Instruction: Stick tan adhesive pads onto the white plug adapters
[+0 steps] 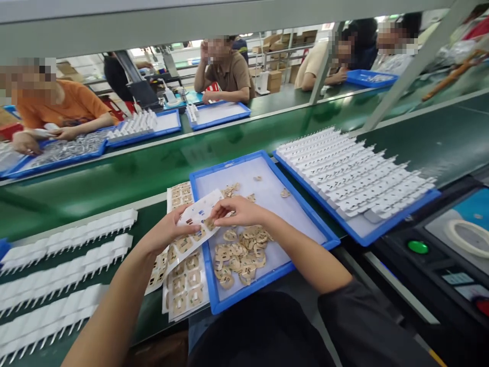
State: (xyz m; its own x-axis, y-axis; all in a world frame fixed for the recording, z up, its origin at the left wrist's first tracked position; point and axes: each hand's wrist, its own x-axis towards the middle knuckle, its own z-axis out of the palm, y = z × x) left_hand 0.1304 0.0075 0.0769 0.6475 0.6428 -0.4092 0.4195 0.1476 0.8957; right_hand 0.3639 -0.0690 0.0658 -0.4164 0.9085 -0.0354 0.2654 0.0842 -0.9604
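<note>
Left hand [168, 232] gripping a white backing sheet [198, 216] over the blue tray's [267, 278] left rim; right hand [237, 211] pinching a brass piece [209, 223] off it. Sizeable pile [240, 255] already loose in tray; several full sheets [183, 285] left at desk's near edge.

**Blue, white, tan on green**

The tray [294, 201] has a blue rim and a pale white floor. The pieces [240, 255] heaped in it are tan-gold. The sheet [198, 216] is white, dotted with small cut-outs and tan patches. The plugs [351, 176] are plain white in a second blue tray [397, 219]. The belt [114, 173] is dark green. The button [417, 247] is bright green.
</note>
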